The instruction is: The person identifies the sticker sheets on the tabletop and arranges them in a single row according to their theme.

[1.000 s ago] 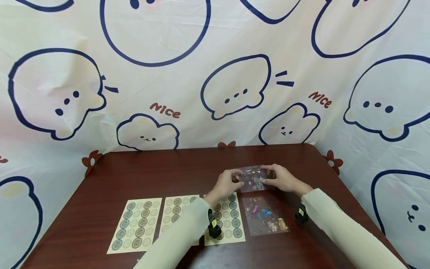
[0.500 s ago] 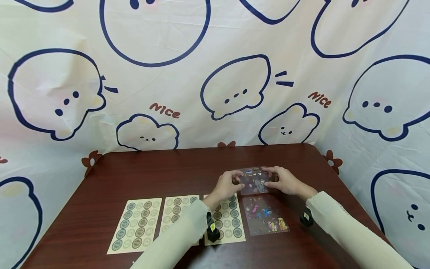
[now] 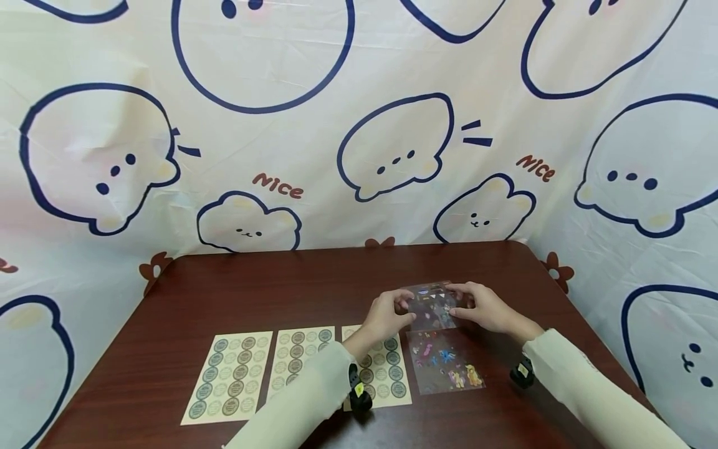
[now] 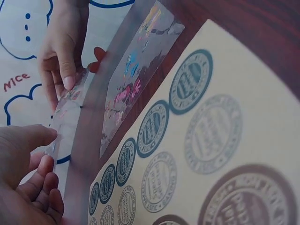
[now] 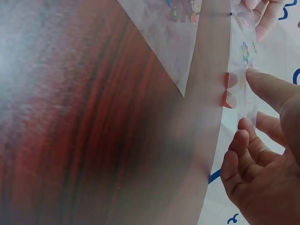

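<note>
A clear sticker sheet (image 3: 432,317) with small colourful pictures is held near the far right part of the table. My left hand (image 3: 387,317) pinches its left edge between thumb and fingers. At the opposite edge, my right hand (image 3: 489,308) pinches it the same way. In the left wrist view the held sheet (image 4: 69,112) looks raised off the table. Just on the near side of it, a second clear sticker sheet (image 3: 417,374) lies flat, bearing pink, blue and yellow figures. The right wrist view shows the right thumb (image 5: 269,89) on the held sheet's face.
Three cream sheets of round label stickers lie in a row: a left one (image 3: 227,377), a middle one (image 3: 294,349) and a right one (image 3: 387,374), partly under my left forearm. The dark wooden table (image 3: 269,287) meets a cartoon-printed cloth (image 3: 314,149) behind.
Both hands have shifted slightly to the right and nearer, carrying the held sticker sheet with them. The sheets lying on the table have stayed in place.
</note>
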Tool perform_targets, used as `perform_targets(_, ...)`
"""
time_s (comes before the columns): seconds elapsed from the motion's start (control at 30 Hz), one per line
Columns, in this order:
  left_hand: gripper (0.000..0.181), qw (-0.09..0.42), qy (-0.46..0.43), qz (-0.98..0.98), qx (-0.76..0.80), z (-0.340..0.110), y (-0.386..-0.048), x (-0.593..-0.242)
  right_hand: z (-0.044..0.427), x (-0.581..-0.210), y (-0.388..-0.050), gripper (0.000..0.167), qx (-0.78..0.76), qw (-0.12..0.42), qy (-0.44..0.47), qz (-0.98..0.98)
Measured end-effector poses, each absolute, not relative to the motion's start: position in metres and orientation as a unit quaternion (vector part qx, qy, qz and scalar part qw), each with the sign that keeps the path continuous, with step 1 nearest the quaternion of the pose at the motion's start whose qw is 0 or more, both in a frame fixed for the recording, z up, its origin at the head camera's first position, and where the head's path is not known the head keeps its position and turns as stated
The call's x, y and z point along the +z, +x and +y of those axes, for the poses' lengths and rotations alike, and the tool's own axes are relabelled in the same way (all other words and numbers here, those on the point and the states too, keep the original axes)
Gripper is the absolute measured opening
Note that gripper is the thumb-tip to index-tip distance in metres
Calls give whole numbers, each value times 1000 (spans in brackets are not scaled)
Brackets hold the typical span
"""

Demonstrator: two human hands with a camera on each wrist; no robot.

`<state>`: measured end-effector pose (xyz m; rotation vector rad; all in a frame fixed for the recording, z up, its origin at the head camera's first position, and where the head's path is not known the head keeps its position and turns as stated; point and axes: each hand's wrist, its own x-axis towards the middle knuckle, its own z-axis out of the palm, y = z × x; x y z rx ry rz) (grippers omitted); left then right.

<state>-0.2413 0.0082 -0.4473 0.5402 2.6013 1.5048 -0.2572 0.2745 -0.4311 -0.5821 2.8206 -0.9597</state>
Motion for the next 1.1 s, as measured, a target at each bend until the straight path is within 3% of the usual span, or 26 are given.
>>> perform_targets(1.1,37,51,184,839,509,33,-217,-450,304,-432,-230,55,-326,32,-193,925)
